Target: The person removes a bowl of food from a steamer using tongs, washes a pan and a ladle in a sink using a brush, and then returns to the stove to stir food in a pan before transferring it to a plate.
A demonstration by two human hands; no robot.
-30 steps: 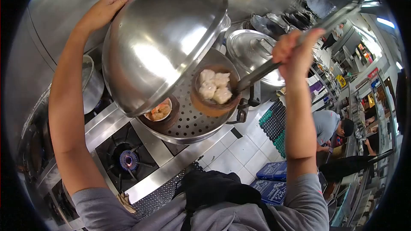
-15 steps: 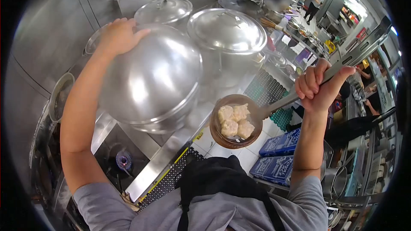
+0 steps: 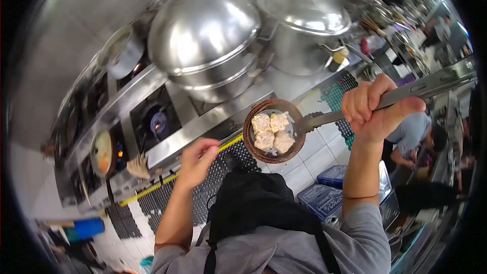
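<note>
My right hand [image 3: 376,107] is closed around a pair of metal tongs [image 3: 423,90]. The far end of the tongs grips the edge of a small round brown steamer basket [image 3: 255,152], held up in front of my apron. Several pale, wrinkled dumplings [image 3: 274,132] sit together inside it. My left hand [image 3: 197,162] is empty, its fingers stretched and thumb apart, in front of the stove's front edge. Behind it, a large steamer pot with a domed metal lid [image 3: 208,30] stands on the stove, covered.
A lit burner [image 3: 158,122] and a pan [image 3: 103,153] with food in it are at the left. A tall lidded pot [image 3: 302,50] stands right of the domed steamer. Blue tins [image 3: 319,200] sit on the floor at the right. A co-worker [image 3: 413,134] bends at the right.
My left hand has come off the domed lid and moved down towards me. The lid stays on its pot. The view has turned, and the basket remains in the tongs.
</note>
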